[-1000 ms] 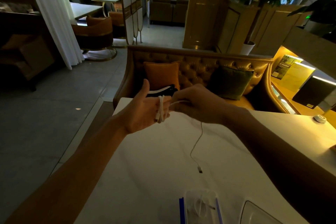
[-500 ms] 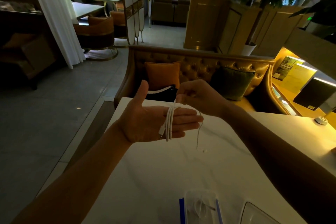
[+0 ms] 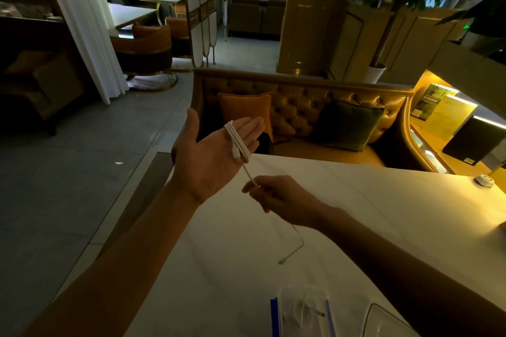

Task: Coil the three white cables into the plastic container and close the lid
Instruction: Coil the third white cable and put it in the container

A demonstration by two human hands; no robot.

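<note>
The left hand (image 3: 210,156) is up and flat, palm to the camera, fingers (image 3: 250,128) held straight and close together with the thumb standing apart, and several turns of white cable (image 3: 237,142) are wrapped around those fingers, one plug lying just against the palm side of the loops. From the bottom of the wrap a single strand runs down to the right hand (image 3: 276,195), which pinches it between thumb and forefinger, the other fingers curled in. Past that pinch the tail (image 3: 297,238) hangs free and curves down over the white table (image 3: 383,213), ending in a small plug near the tabletop; whether it touches cannot be told. This cable looks light, thin and limp, with just enough spring that the loops may want to open once the fingers slide out, so the place to take it is probably across the whole bundle, squeezing all the turns together, not by one strand or by a plug. The smooth jacket could slip through a loose pinch. Down at the near edge sits the clear plastic container (image 3: 301,312) with blue side clips, something pale and cable-like faintly visible inside, and beside it a clear lid (image 3: 383,323), still off.
</note>
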